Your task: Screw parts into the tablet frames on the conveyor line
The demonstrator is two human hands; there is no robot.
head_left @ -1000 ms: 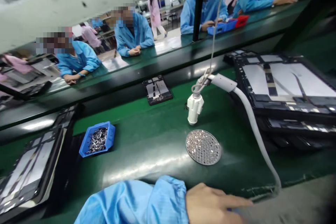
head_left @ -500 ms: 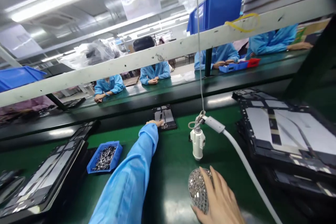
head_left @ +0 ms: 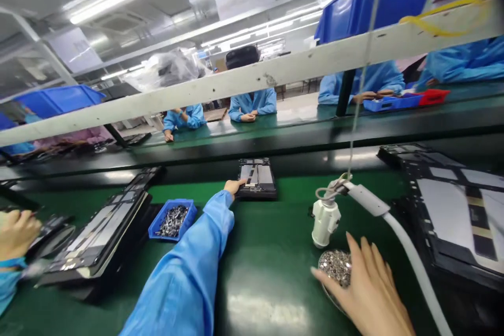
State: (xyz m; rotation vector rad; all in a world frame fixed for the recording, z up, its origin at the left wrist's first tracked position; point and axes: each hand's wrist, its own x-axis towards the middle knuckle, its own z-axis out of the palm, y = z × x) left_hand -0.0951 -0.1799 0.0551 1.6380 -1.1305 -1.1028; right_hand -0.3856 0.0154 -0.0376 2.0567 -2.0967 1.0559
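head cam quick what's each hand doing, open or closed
left hand: open, fingertips at the dark device frame, holding nothing
right hand: open, fingers spread over the round perforated metal plate, nothing held

**A:** So what's the left hand (head_left: pixel 235 186) on?

**B:** Touching a flat black frame (head_left: pixel 256 178) with silver panels. Right hand (head_left: pixel 368 289) is spread over a round, shiny metal disc (head_left: pixel 335 268) full of little holes.

The sleeve (head_left: pixel 185 268) is showing pale blue above the glossy green bench (head_left: pixel 268 315), while the blue tray (head_left: pixel 188 211) is framing silver screws (head_left: pixel 172 219), the disc (head_left: pixel 335 266) is glittering with silver speckles, and the nozzle (head_left: pixel 325 224) is gleaming white.
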